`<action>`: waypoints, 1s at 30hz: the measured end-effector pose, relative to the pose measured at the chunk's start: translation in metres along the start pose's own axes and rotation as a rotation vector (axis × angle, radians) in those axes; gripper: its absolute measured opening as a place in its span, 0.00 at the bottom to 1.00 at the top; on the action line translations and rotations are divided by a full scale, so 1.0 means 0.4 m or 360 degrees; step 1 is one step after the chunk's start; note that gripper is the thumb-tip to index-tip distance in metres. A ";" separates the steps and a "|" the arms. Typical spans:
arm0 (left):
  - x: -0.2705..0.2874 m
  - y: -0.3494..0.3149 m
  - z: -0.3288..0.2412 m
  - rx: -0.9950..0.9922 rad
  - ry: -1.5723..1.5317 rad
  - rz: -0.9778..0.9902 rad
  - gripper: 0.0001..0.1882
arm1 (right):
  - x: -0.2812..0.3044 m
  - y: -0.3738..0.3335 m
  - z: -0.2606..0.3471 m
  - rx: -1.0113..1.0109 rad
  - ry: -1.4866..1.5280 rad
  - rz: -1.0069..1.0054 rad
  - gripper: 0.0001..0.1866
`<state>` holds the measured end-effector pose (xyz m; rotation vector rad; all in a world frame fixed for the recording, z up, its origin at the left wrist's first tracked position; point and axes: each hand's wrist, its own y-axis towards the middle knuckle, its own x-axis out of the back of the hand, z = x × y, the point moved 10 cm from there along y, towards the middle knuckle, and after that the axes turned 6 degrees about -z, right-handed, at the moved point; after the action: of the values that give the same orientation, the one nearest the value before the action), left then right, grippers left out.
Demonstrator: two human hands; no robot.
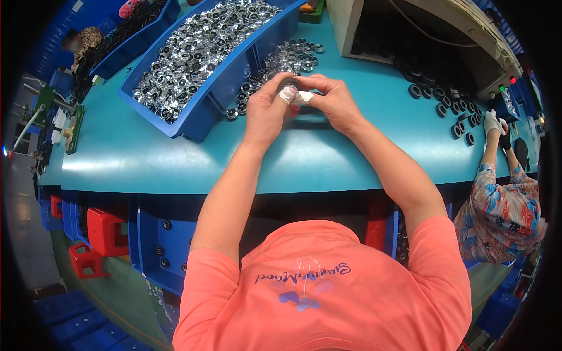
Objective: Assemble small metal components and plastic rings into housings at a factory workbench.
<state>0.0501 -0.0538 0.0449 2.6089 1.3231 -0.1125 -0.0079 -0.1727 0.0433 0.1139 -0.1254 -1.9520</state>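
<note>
Fingers of the left hand [266,111] and right hand [333,102] pinched one small silver ring-shaped part [291,92]; a full blue plastic bin [219,96] suggested plenty remained.

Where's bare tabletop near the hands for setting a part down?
Free: the teal table between the blue bin and the near edge, left of the left hand; also the strip right of the right hand, before the black rings. Crowded: behind the hands, where loose silver parts lie against the bin.
</note>
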 end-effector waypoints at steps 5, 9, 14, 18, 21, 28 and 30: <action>0.002 -0.005 0.004 -0.0072 0.0112 -0.0151 0.14 | 0.008 0.002 -0.037 -0.0098 0.0215 -0.0101 0.19; 0.001 -0.010 -0.004 -0.0085 0.0147 -0.0213 0.13 | 0.014 -0.007 -0.043 -0.0098 0.0282 -0.0258 0.16; -0.007 -0.001 0.022 0.0058 0.0141 -0.0193 0.13 | 0.036 -0.016 -0.026 0.0114 -0.0046 -0.0431 0.14; -0.015 0.010 0.059 0.0208 -0.0128 -0.0105 0.16 | 0.009 0.003 -0.060 -0.0284 0.0173 -0.0217 0.13; -0.029 0.007 0.041 0.0070 0.0019 0.0037 0.21 | 0.001 0.014 -0.041 -0.0236 0.0196 -0.0097 0.14; -0.024 -0.012 0.014 -0.0241 0.0708 -0.0068 0.22 | -0.003 0.007 -0.034 -0.0279 -0.0005 -0.0014 0.19; -0.030 -0.017 0.004 -0.0471 0.0977 -0.0067 0.23 | 0.003 0.008 -0.057 -0.0293 0.0019 -0.0006 0.19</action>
<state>0.0375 -0.0598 0.0441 2.4389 1.4226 0.8716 -0.0023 -0.1758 0.0210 0.0047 0.0627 -1.9565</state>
